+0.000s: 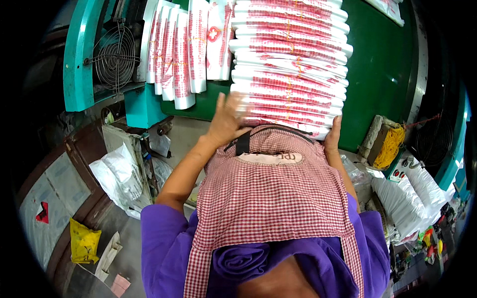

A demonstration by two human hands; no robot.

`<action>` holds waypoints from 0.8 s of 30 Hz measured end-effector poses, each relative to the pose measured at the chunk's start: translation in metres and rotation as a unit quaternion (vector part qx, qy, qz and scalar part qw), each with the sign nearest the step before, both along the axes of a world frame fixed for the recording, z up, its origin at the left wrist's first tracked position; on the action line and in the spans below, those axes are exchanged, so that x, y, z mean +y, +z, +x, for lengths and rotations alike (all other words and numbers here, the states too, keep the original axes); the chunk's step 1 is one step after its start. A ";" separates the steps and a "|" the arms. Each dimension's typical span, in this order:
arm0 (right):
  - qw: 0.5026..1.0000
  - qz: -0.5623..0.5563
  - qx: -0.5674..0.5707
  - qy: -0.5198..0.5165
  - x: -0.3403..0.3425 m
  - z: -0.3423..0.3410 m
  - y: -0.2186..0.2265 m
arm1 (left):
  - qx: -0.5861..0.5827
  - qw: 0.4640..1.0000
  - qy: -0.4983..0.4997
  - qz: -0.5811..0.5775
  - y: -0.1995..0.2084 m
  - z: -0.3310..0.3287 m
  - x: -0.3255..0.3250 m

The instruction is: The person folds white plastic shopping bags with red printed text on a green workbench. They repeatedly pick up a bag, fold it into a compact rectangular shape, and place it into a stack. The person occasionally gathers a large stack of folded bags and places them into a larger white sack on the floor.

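Note:
A long row of bundled plastic bags (288,92), white with red print and thin yellow ties, lies across the green table in front of me. My left hand (227,119) is at the left end of the nearest bundles, its thumb apart from the fingers. Those fingertips are smeared by motion. At the opposite end, my right hand (333,135) rests upright against the nearest bundle, fingers stretched out. My apron (273,193) meets the near side of the row and hides the bundle's lower edge.
More bag bundles (182,59) lie at the upper left. Beside them stands a round wire fan guard (117,57) in a teal frame. Yellow ties (389,147) hang at the right of the green table (380,74), above white sacks (405,201).

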State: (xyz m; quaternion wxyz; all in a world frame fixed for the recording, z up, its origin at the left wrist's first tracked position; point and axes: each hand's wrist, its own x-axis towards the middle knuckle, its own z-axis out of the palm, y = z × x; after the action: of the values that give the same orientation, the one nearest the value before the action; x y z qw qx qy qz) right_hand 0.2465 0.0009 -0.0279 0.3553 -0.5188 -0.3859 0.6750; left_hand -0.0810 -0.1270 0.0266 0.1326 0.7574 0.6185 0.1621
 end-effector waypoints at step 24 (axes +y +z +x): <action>0.619 0.427 -0.404 0.521 0.082 -0.129 0.076 | -0.032 0.992 -0.069 0.098 0.047 -0.030 0.107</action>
State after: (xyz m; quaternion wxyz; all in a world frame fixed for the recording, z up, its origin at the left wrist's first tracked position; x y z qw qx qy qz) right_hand 0.1179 0.0824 0.0479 -0.0662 -0.2414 -0.9408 0.2285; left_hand -0.1107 -0.0204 0.0733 0.0883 0.8019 0.5414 0.2367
